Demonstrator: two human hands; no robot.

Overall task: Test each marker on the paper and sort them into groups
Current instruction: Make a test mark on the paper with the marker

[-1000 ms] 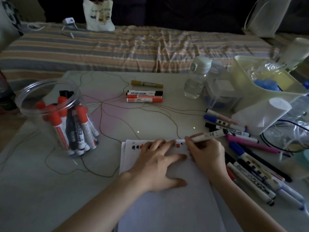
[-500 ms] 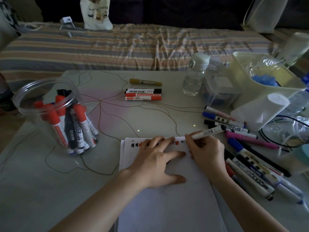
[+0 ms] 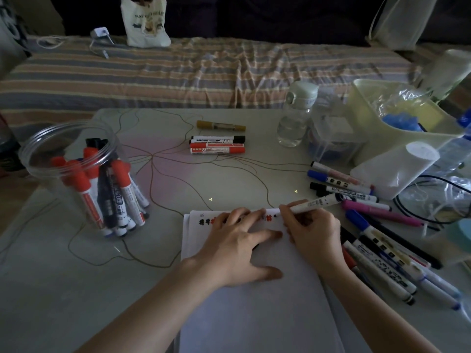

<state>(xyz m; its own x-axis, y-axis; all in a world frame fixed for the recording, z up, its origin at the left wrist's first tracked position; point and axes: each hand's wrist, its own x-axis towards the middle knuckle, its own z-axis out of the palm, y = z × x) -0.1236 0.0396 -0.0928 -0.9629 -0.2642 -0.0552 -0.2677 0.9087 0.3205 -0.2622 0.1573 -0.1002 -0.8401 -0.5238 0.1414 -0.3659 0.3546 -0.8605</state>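
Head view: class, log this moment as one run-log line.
left hand flat on paper | right hand holds marker, tip on paper | testing

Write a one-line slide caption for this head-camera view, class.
Right hand tests a white marker at the paper's top edge while the left hand presses the sheet flat.

Bystander objects on and behind the table.
A capped clear water bottle stands beside a clear plastic box; a pale bin holds crumpled plastic; a white roll leans against it. Behind, a striped cover carries a printed tote bag.
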